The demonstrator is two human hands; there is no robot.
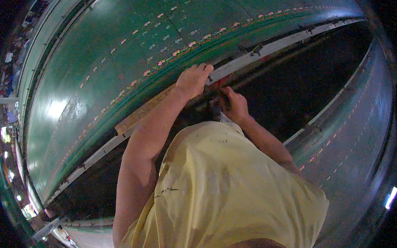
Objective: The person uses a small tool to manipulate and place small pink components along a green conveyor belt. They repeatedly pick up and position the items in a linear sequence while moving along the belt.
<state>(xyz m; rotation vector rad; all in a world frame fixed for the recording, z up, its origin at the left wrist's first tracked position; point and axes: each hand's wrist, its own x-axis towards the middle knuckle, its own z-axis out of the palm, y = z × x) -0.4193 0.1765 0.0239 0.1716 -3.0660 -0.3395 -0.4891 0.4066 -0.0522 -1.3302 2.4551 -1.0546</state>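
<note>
My left hand [194, 82] rests at the near edge of a long green printing table [129, 65], its fingers curled down over the edge. Beside its wrist lies a wooden board [147, 109] with dark lettering; to its right, a pale rail [248, 57] runs along the table edge. What those fingers close on is hidden. Lower and nearer my body is my right hand [236, 105], its fingers bent inward below the rail. A small red part [217, 83] shows between the hands. Whatever my right fingers hold, if anything, is too dark to make out.
Rows of small coloured printed shapes [177, 52] run along the green surface. A dark aisle [290, 89] separates it from another long table [340, 135] behind me on the right. Small clamp-like fittings [257, 49] stick up along the rail.
</note>
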